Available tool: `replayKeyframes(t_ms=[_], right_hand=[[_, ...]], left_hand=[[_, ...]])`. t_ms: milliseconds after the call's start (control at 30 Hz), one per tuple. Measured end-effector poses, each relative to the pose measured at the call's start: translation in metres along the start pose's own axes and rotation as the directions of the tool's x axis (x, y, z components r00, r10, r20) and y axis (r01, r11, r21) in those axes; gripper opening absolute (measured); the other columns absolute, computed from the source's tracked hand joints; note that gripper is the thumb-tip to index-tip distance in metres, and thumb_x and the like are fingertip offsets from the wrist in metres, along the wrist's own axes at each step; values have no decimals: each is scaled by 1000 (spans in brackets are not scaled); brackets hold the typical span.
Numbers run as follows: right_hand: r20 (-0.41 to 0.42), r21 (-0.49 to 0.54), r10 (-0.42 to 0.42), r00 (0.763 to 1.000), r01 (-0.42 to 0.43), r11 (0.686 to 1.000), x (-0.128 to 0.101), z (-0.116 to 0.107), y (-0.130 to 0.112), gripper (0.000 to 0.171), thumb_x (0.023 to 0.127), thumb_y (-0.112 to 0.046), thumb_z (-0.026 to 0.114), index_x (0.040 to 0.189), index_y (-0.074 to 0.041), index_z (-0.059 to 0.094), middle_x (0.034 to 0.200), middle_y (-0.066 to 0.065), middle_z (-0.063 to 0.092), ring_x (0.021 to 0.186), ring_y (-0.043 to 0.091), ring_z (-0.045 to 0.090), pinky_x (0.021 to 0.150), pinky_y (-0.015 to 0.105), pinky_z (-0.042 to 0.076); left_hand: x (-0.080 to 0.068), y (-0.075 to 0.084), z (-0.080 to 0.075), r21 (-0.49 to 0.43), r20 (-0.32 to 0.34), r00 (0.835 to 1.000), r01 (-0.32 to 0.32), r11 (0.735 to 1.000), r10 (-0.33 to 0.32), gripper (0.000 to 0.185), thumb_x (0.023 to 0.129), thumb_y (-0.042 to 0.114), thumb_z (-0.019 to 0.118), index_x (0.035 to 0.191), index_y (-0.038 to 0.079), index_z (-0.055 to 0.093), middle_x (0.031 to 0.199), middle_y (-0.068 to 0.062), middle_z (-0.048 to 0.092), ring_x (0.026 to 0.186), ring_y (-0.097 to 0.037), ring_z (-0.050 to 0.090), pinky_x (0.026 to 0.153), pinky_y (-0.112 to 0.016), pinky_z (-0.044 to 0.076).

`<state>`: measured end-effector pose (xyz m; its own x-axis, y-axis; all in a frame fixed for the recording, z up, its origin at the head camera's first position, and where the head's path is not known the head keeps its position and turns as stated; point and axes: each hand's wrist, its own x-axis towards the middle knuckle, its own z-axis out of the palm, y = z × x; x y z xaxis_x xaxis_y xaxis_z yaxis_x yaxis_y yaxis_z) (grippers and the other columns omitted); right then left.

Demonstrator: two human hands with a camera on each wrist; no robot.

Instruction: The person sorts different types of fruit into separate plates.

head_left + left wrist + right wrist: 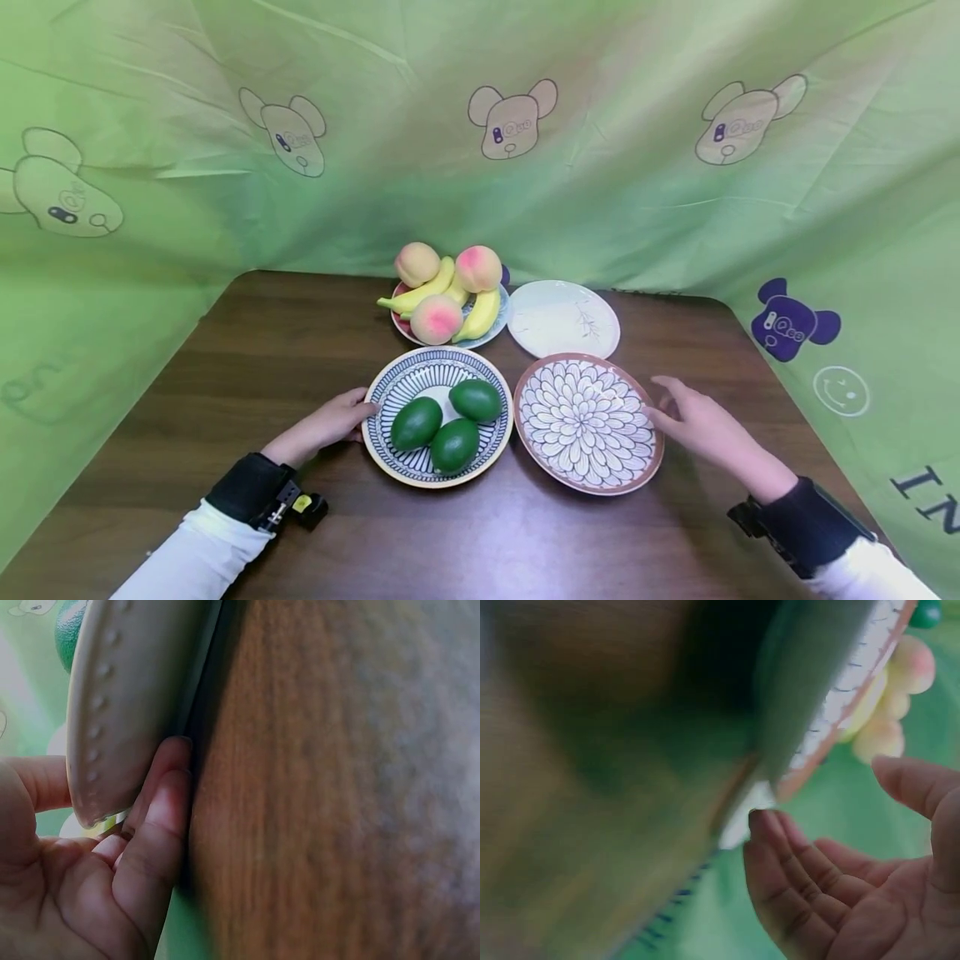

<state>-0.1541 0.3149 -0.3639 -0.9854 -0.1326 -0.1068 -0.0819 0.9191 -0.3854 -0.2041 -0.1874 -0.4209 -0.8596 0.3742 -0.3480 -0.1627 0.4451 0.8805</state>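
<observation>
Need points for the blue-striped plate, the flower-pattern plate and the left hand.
blue-striped plate (390, 385), head view, bare left rim beside the avocados.
flower-pattern plate (585, 417), head view, middle of the petal pattern.
left hand (333, 419), head view, back of the hand, fingers at the striped plate's edge.

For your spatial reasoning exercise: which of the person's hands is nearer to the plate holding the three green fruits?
The left hand: it grips the striped plate at its left rim. The right hand is at the far rim of the flower-patterned plate beside it.

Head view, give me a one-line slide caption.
Left hand holds the striped plate of three avocados; right hand touches the empty flower plate.
</observation>
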Motion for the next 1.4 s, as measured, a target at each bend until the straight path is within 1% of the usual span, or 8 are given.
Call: replayKeyframes(t_ms=[133,300,500,700,867,1000,1200,1400], right_hand=[[136,205,72,988,-100,974,-2,10,17,67,103,-24,57,146,20,31,100,20,72,80,18,66,68,34,54],[292,465,85,953,-219,858,-4,22,29,67,107,-22,47,149,21,19,105,21,71,83,17,66,66,35,58],[337,574,84,938,-276,771,-10,31,33,60,109,-15,37,151,20,13,114,22,67,90,15,68,74,32,60],[342,590,107,934,-302,749,-10,34,31,58,110,-14,32,152,20,11,128,33,58,99,17,68,79,32,60],[341,576,129,931,-316,754,-6,32,28,60,110,-16,31,153,20,9,133,38,54,100,17,67,80,31,59],[332,584,126,935,-308,751,-6,34,28,60,110,-14,32,152,21,9,130,38,56,98,16,68,78,31,60],[315,583,134,940,-303,754,-6,35,27,59,110,-14,32,152,21,10,131,38,54,96,14,67,77,29,59],[299,596,143,943,-302,744,-6,39,28,59,110,-14,33,152,22,10,129,39,54,94,12,67,76,29,59]], left_hand=[[-1,1,-3,30,-13,1000,23,999,-23,51,104,15,45,143,-17,36,98,-12,70,75,-7,65,64,-22,54],[-2,1,-1,31,-1,999,33,999,-33,57,104,17,46,147,-17,30,108,-19,70,83,-9,67,69,-23,55],[-10,-3,4,-63,0,1000,27,998,-27,62,106,21,44,152,-16,22,129,-29,59,101,-14,67,82,-23,56],[-29,-10,4,-144,-7,1000,20,989,-21,72,105,19,44,159,-8,7,148,-32,45,132,-29,56,104,-29,51],[-51,0,-10,55,-95,992,-74,996,79,74,104,19,48,159,-9,7,140,-35,54,128,-44,58,108,-51,51],[-59,23,-28,293,-227,959,-98,951,169,81,104,30,55,162,-2,8,148,-34,46,133,-52,51,106,-65,45],[-42,71,-52,402,-272,931,-120,908,243,89,101,41,61,165,8,8,159,-31,35,145,-52,35,115,-68,34],[10,104,-47,524,-217,891,-238,818,398,83,95,26,72,160,2,26,153,-31,42,142,-49,40,116,-65,35]])
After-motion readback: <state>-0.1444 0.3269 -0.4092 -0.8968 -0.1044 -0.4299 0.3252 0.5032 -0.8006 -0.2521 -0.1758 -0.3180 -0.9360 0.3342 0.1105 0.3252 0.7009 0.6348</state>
